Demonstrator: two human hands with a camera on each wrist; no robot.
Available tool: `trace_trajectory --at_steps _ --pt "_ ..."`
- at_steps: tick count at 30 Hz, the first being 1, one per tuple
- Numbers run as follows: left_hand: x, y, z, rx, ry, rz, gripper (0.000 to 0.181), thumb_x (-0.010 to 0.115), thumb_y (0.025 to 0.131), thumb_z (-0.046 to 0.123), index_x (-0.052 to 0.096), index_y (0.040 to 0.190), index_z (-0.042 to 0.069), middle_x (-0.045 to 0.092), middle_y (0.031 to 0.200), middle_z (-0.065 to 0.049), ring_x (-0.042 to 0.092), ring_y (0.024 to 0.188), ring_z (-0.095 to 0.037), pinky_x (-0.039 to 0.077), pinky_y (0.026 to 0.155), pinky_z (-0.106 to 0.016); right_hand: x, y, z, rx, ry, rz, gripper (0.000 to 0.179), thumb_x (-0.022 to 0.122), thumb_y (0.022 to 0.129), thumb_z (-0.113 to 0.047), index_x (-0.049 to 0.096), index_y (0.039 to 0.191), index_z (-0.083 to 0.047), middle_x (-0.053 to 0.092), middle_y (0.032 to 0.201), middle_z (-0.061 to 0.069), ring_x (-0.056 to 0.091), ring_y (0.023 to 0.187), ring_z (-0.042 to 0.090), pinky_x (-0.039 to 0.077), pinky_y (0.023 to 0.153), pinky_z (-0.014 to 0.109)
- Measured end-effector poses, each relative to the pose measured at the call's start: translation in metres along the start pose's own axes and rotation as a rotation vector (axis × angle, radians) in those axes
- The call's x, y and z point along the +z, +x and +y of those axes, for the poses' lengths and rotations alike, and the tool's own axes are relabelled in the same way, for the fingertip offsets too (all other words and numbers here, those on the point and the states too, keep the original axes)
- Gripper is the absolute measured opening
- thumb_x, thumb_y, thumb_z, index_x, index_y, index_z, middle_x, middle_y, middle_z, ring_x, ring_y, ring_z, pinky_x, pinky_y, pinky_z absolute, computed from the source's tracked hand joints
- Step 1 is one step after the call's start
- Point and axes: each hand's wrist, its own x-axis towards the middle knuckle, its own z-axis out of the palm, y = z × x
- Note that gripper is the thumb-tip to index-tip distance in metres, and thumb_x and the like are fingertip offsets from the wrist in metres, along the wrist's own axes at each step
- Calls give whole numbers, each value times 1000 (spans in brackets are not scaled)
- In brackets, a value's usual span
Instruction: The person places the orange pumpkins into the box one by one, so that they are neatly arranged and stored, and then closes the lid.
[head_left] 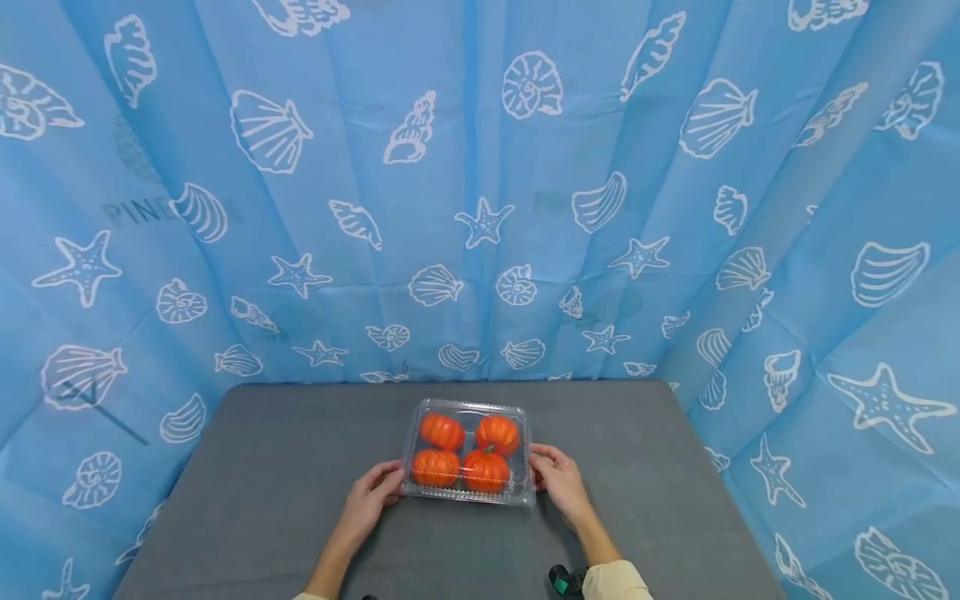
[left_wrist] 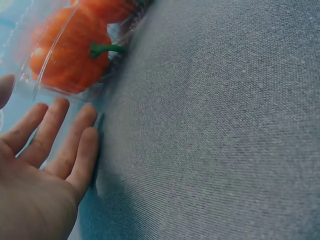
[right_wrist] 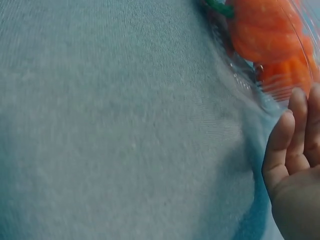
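Observation:
A clear plastic clamshell container lies on the grey table, its lid down over several small orange pumpkins. One pumpkin shows a green stem in the left wrist view. My left hand is at the container's left side, fingers extended and spread, fingertips right by the plastic wall; whether they touch it is hard to tell. On the opposite side, my right hand has its fingertips against the container's right edge. The right wrist view shows these fingers nearly straight beside the plastic, with the thumb out of sight.
The grey cloth-covered table extends to both sides of the container. Blue curtains printed with white shells and starfish hang behind it and at both sides. A black and green device is by the right wrist.

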Motion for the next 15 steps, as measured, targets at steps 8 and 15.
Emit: trace_trajectory --at_steps 8,15 --pt "1 2 -9 6 -68 -25 36 70 96 24 65 115 -6 74 95 -11 73 84 -17 60 76 -28 6 -5 3 23 78 80 37 63 102 -29 64 119 5 60 71 -3 53 55 8 49 49 27" --pt "2 1 -8 14 -98 -51 26 69 96 18 66 105 -7 74 84 -8 71 71 -13 58 68 -26 6 -15 10 77 50 43 59 48 105 -54 59 87 1 57 60 2 53 43 13 52 42 31"
